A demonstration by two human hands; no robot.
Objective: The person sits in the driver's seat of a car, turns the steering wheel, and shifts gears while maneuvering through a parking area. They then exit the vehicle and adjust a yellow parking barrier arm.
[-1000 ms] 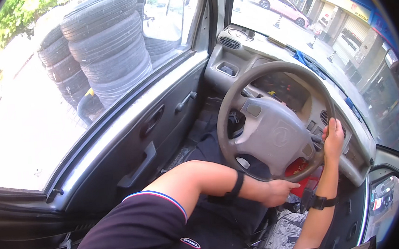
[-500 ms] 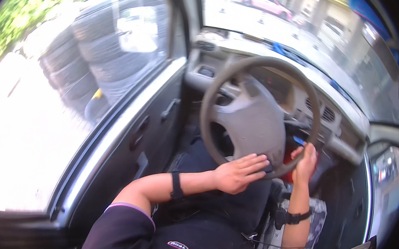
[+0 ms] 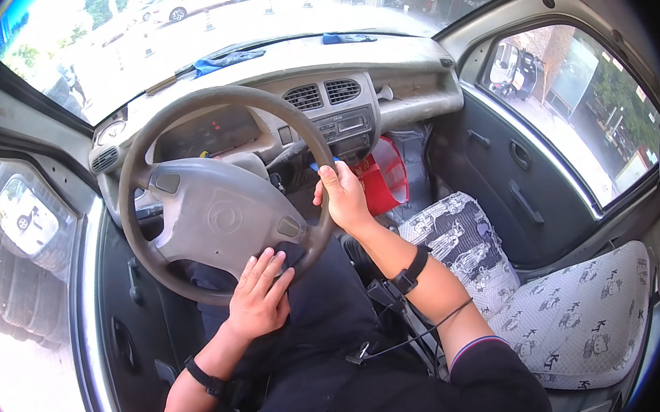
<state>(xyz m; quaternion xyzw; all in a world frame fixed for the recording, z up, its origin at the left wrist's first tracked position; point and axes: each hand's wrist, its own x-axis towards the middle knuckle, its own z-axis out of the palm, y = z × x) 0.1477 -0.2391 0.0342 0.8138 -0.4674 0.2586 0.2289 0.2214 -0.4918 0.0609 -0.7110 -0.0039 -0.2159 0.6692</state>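
View's swung from side window to dash. L hand (image 3: 260,298) now flat on dark cloth (image 3: 291,255) at steering wheel (image 3: 220,208) bottom rim; R hand (image 3: 342,197) moved up, gripping right rim. Wiping underway, I reckon.

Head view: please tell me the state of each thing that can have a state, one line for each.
Left hand: open, pressing a dark cloth on the steering wheel's lower rim.
Right hand: closed around the steering wheel rim, right side.
Passenger door: shut.
Passenger seat: unoccupied, covered with a patterned cover.
Instrument panel: dark.
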